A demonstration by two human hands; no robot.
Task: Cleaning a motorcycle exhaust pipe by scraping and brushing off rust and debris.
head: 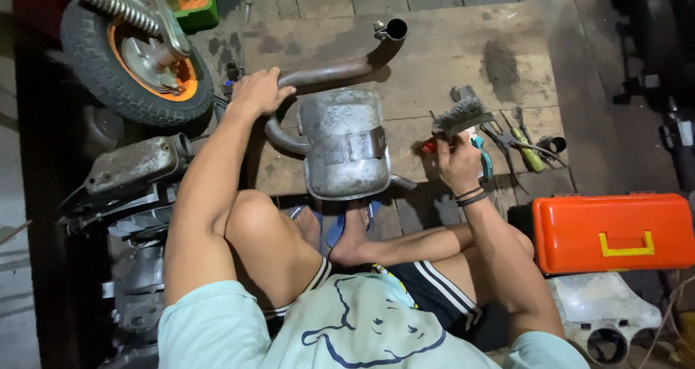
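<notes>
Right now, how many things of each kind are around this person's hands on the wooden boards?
Exhaust muffler with bent pipe, gripped at the pipe by the left hand: 1
Wire brush, held in the right hand: 1
Orange toolbox: 1
Small wheel with orange rim: 1
Loose hand tools, overlapping: at least 2
Total: at least 6

We are in a small vehicle repair workshop, set up on a rough floor of stained wooden planks [463, 50]; a scooter wheel [134, 61] with an orange rim and a coil spring stands at the upper left; a dismantled engine [137, 166] lies beside it; a worn metal exhaust muffler [344, 148] rests on the boards; pliers and other hand tools [517, 144] lie scattered near an orange toolbox [612, 231]; the light is dim.
</notes>
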